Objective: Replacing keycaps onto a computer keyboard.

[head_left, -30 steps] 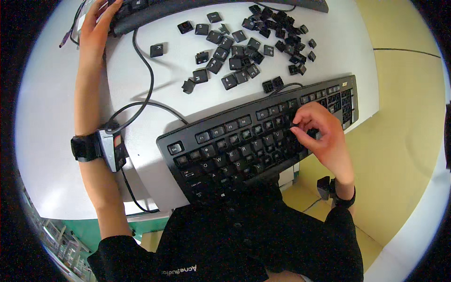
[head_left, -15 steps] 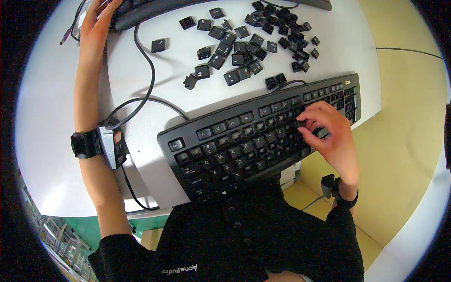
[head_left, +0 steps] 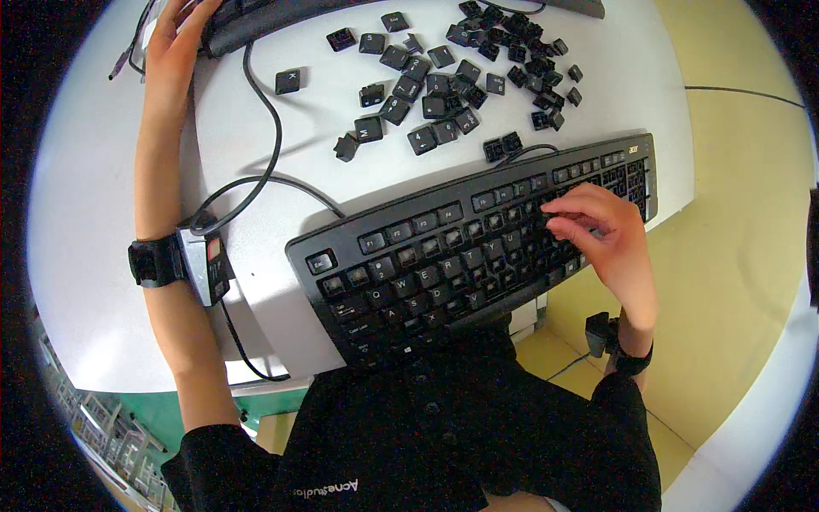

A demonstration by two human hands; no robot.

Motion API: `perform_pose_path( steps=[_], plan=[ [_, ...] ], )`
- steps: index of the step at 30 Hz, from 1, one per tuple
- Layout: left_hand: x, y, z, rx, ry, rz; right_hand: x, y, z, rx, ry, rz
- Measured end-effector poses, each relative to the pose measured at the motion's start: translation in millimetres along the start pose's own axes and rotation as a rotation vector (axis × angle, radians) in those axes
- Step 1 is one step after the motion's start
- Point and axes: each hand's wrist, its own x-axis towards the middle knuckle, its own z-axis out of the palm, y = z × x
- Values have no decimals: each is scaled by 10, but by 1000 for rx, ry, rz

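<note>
The keyboard (head_left: 452, 256) seems to reach past the near edge of the surface (head_left: 230, 136), so a hard press there could tip it; the cable (head_left: 276, 136) looping by my left forearm (head_left: 159, 179) could snag. My right hand (head_left: 610, 230) is over the keys (head_left: 472, 258), finger and thumb narrowly apart—I cannot tell whether they hold anything. My left hand (head_left: 173, 38), cut off above, is at the far keyboard (head_left: 264, 27)—its grip unclear.

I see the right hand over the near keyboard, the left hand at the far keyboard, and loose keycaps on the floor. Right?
Not quite: the head view shows the loose keycaps on the white table. The right hand is over the near keyboard, the left hand at the far keyboard.
</note>
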Motion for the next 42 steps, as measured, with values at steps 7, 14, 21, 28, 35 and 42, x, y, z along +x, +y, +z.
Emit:
perform_pose_path(
  steps=[7,14,21,28,35,42],
  plan=[
    [-22,34,24,69,-4,102,-48,11,36,360,-54,179],
    [2,37,-6,31,-16,59,89,-18,22,73,-99,-107],
    [8,50,13,-40,-22,32,195,-106,-67,-7,-167,-148],
    [-65,27,68,13,38,98,299,-180,-99,-59,-263,-180],
    [-98,229,105,-107,33,-34,365,-208,-96,-72,-350,-90],
    [-51,132,110,-80,54,-37,247,-377,0,-319,-241,-114]
  ],
)
